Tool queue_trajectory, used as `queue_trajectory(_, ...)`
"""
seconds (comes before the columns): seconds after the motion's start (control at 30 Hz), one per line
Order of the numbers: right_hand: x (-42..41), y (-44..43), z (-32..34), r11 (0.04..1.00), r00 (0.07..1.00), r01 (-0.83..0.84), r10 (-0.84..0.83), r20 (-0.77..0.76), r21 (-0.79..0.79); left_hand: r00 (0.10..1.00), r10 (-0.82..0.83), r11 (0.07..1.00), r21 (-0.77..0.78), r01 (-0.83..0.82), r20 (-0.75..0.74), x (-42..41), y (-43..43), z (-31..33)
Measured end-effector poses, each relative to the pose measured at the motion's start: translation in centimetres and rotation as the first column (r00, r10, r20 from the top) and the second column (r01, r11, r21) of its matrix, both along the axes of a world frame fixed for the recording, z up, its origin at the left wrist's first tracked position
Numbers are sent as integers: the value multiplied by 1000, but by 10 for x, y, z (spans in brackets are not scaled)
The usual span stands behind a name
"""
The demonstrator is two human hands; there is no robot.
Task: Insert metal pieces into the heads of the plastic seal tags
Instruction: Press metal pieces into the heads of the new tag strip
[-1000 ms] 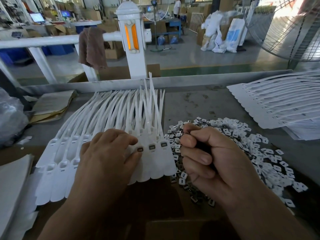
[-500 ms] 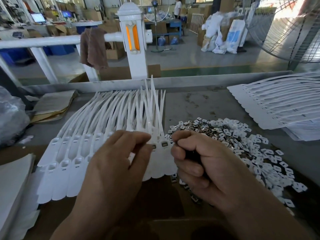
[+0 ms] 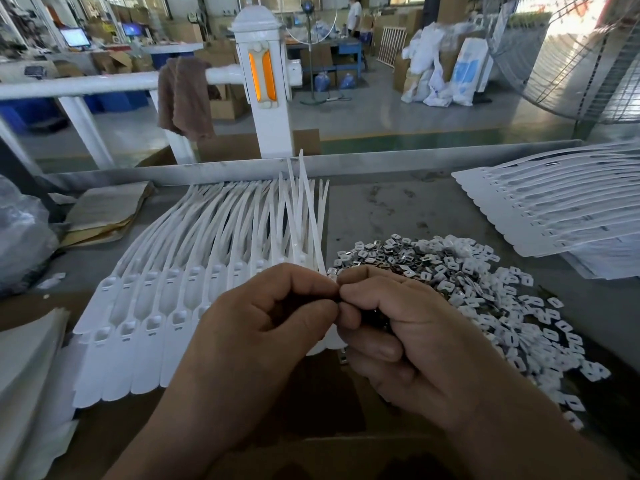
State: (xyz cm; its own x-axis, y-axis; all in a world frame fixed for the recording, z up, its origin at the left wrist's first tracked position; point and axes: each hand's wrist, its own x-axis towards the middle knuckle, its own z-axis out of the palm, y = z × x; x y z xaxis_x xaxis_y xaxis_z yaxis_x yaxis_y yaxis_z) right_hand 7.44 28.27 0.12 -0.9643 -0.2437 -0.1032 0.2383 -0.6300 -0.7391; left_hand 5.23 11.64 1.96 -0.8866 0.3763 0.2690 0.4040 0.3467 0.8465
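A fanned row of white plastic seal tags (image 3: 166,306) lies on the bench, heads toward me with empty square sockets. To the right spreads a heap of small metal pieces (image 3: 460,289) mixed with white clips. My left hand (image 3: 263,337) hovers over the tag heads at the row's right end, thumb and forefinger pinched together. My right hand (image 3: 398,327) is curled into a fist holding dark metal pieces, its thumb and forefinger tip meeting the left fingertips. What is pinched between them is hidden. The right-end tag heads are covered by my hands.
A second stack of white tags (image 3: 554,216) lies at the far right. Folded cardboard (image 3: 104,213) and a plastic bag (image 3: 20,237) sit at the left. A raised metal edge (image 3: 381,161) bounds the bench's far side, with a white post (image 3: 266,88) behind it.
My left hand lifted off the tag heads and curled into a pinch. My right fist moved left to meet it at the fingertips.
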Motion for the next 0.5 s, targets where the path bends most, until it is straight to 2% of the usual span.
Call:
queue_trajectory(0.17, 1, -1, -1, 999, 999, -33, 34, -35, 29, 998, 59, 998, 10, -58, -1, 0, 3, -4)
queue_trajectory(0.27, 1, -3, -2, 994, 998, 1, 5, -56, 111, 997, 81, 997, 15, -81, 8, 0, 5, -4)
queue_trajectory(0.5, 2, -4, 0, 965, 999, 44, -38, -30, 257, 982, 157, 987, -14, -159, -102, 1, 6, -6)
